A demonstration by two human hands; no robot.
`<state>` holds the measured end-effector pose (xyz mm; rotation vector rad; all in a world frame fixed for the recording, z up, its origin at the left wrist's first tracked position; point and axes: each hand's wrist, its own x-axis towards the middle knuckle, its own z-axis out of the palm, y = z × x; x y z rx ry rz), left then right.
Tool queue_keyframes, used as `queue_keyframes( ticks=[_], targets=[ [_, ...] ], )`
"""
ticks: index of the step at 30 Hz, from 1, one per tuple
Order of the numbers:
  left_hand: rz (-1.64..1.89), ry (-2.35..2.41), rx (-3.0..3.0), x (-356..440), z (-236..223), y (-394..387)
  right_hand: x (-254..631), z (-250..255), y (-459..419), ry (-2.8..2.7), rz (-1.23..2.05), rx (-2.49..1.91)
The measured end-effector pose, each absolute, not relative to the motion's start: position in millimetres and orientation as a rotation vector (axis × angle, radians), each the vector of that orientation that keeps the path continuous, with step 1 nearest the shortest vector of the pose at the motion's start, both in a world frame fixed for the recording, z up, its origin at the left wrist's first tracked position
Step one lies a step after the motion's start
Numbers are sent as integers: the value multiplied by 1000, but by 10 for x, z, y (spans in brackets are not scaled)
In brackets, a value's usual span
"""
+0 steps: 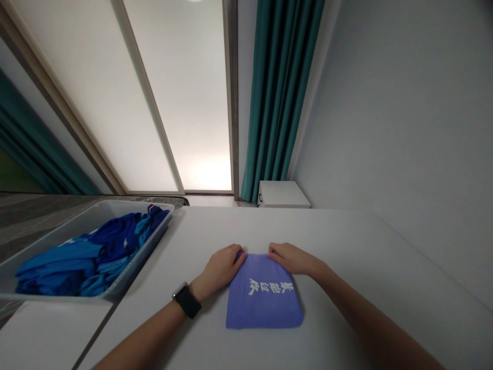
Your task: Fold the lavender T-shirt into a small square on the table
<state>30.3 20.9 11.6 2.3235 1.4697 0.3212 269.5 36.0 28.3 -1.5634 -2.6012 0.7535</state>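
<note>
A folded purple cloth point(264, 311), likely a garment, lies flat on the white table point(185, 339), with white printed characters running across it. At its far left corner my left hand point(224, 264) has its fingers closed on the edge; a black smartwatch point(187, 300) is on that wrist. My right hand point(289, 257) pinches the far right corner, thumb and fingers pressed together. Both hands rest low, close to the tabletop. The fingertips are partly hidden by the hands and the cloth's edge.
On the left stands a pale plastic bin point(111, 293) holding several blue garments point(61, 267). A small white cabinet point(283, 194) sits beyond the table's far edge, below a teal curtain point(285, 92). A grey wall point(404, 128) borders the right side.
</note>
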Motion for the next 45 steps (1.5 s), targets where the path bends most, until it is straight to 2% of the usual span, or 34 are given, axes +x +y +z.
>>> queue_keyframes(
  ticks=[9,17,28,35,39,45],
  targets=[
    [462,1459,2384,289,23,238,2659,118,303,-2507,548,-1614],
    [420,1536,2402,292,-27,302,2588,82,256,-2486,310,-1759],
    [415,1592,2382,281,-9,333,2603,-9,339,-2456,307,-1777],
    [389,1617,2364,291,4,331,2712,100,329,-2333,291,-1725],
    [383,1643,2367,300,11,319,2618,224,136,-2308,82,-1710],
    [342,1729,2382,343,69,272,2148,175,-395,-2468,106,-1604]
  ],
)
